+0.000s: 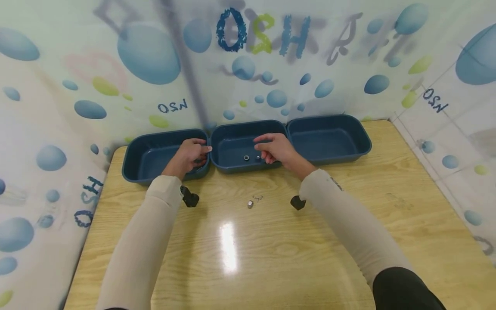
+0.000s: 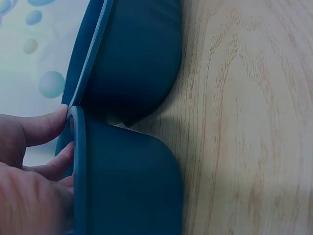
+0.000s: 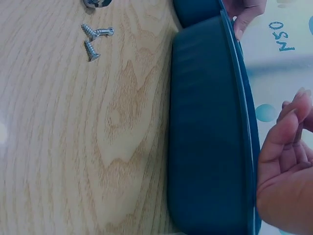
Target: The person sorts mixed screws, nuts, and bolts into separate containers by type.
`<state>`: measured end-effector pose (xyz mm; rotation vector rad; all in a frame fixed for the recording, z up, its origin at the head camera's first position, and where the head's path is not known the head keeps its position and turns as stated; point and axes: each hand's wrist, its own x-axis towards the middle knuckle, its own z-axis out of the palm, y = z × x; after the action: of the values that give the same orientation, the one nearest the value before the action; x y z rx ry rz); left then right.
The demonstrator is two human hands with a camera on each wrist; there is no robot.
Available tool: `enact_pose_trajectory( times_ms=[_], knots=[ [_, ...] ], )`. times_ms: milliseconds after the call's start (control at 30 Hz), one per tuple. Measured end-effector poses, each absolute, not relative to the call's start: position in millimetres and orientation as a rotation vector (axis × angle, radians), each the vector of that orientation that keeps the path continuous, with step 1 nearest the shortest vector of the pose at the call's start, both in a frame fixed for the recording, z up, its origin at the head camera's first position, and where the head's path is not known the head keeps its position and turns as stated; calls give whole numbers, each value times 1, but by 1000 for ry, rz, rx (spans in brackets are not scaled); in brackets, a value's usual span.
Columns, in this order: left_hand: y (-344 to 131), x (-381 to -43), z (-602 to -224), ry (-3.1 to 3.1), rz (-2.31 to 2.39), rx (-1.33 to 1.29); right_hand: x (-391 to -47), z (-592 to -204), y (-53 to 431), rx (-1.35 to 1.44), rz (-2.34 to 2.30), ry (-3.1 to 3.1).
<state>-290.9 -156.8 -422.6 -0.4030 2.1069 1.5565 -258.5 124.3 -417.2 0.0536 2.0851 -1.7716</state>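
My left hand is at the right end of the left blue bin. Its thumb rests on the rim where two bins meet, and its other fingers reach down inside, partly hidden by the wall. Over the right part of the middle blue bin is my right hand, thumb and index finger apart, with nothing visible between them. A metal nut lies on that bin's floor, and a small metal piece sits close to the right fingertips.
A third blue bin adjoins on the right. On the wooden table, in front of the middle bin, lie a metal nut and three screws. A patterned sheet rises behind the bins.
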Motion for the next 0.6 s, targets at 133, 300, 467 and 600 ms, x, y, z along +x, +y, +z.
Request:
enact_pose_trajectory(
  times_ms=[133, 300, 467, 600],
  knots=[
    [-158, -290, -423, 2113, 1560, -397, -258, -420, 124, 43, -1764, 2090],
    [-158, -290, -422, 2115, 1559, -397, -258, -421, 125, 19, -1763, 2097],
    [-157, -288, -418, 2113, 1562, -409, -256, -420, 126, 20, -1765, 2094],
    [-157, -288, -418, 2114, 1561, -404, -252, -418, 125, -5, -1747, 2086]
  ],
)
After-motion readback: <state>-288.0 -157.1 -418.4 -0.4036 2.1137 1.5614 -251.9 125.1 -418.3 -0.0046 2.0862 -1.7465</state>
